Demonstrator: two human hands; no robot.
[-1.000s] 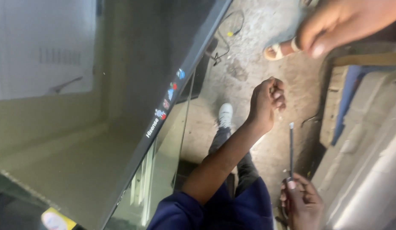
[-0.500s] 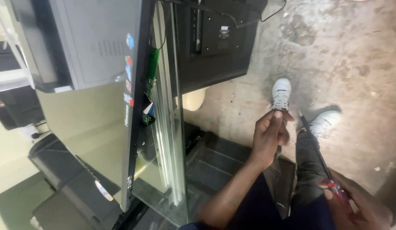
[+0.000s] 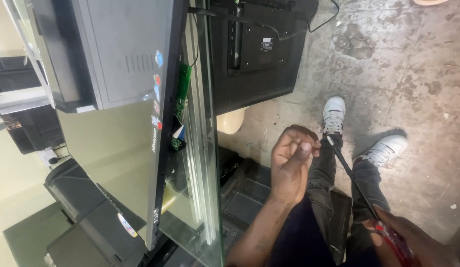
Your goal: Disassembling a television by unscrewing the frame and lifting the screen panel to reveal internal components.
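My left hand (image 3: 292,158) is in the middle of the view with its fingers curled and the thumb pressed against the fingertips. It sits right beside the tip of a screwdriver (image 3: 351,178). Whether something small is pinched there I cannot tell. My right hand (image 3: 405,240) at the bottom right grips the screwdriver's red handle, and the dark shaft slants up and left toward my left hand. To the left, a partly opened flat-screen television (image 3: 163,128) stands on edge, with a green circuit board (image 3: 183,86) and clear panel layers (image 3: 203,163) exposed.
A second black television back (image 3: 259,54) with cables leans at the top centre. My legs in dark trousers and white shoes (image 3: 334,113) stand on the stained concrete floor (image 3: 413,64). Black casings (image 3: 81,217) lie at the lower left.
The view has swung down and steadied on the television's edge. My left hand and the screwdriver tip have come together; a second ago they were well apart.
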